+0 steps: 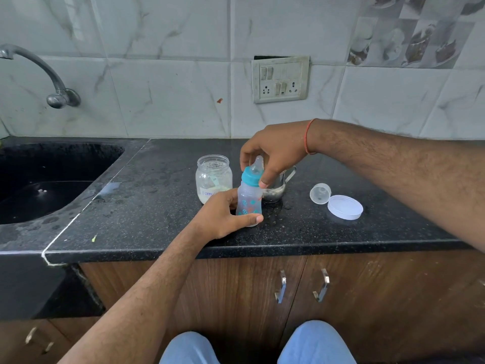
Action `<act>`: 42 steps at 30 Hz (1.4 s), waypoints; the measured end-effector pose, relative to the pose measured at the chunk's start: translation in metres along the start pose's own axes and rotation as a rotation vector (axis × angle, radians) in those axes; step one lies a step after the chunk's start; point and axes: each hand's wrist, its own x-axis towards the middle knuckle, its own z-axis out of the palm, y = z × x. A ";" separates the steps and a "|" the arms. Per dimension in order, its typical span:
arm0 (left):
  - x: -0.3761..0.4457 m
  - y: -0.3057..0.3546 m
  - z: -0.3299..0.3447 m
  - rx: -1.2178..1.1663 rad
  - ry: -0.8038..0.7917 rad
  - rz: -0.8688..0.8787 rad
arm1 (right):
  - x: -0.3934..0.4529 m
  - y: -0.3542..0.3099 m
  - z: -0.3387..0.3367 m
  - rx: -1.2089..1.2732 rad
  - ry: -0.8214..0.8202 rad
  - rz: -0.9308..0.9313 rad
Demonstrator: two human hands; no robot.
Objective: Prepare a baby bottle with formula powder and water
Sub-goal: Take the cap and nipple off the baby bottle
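A small clear baby bottle (248,200) with leaf prints stands upright on the black counter (162,227). My left hand (225,216) grips its lower body. My right hand (275,151) comes from above, its fingers around the teal collar and nipple (252,176) on the bottle's top. Just left of the bottle stands an open glass jar (213,177) with white formula powder and a scoop inside. Behind the bottle, partly hidden by my right hand, is a small steel cup (278,189) with a handle.
The bottle's clear dome cap (320,193) and a white jar lid (345,207) lie on the counter to the right. A black sink (47,179) with a tap (39,74) is at the left. A switch panel (280,79) is on the tiled wall. Cupboard doors below.
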 end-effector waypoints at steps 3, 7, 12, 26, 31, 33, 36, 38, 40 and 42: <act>0.000 -0.001 0.000 -0.010 0.001 0.007 | -0.013 0.014 0.000 0.107 0.082 0.044; 0.002 -0.003 0.001 -0.008 0.007 0.004 | -0.039 0.038 0.009 0.150 0.180 0.129; 0.002 -0.004 0.000 0.000 -0.002 -0.005 | -0.074 0.070 0.041 0.232 0.242 0.323; 0.000 -0.002 -0.001 0.011 -0.004 0.008 | -0.109 0.076 0.138 0.215 0.533 0.657; 0.000 -0.001 -0.001 0.017 -0.002 0.002 | -0.097 0.064 0.158 -0.007 0.616 0.608; 0.000 -0.001 -0.001 0.013 -0.004 -0.004 | -0.090 0.063 0.164 -0.058 0.627 0.596; 0.000 -0.001 -0.001 0.013 -0.005 -0.017 | -0.083 0.064 0.168 -0.094 0.642 0.583; 0.000 -0.001 -0.001 0.010 -0.006 -0.018 | -0.080 0.064 0.169 -0.124 0.638 0.578; 0.000 0.000 -0.001 0.000 -0.009 -0.017 | -0.078 0.064 0.170 -0.142 0.635 0.574; 0.000 0.000 -0.001 -0.003 -0.010 -0.013 | -0.078 0.065 0.170 -0.146 0.630 0.573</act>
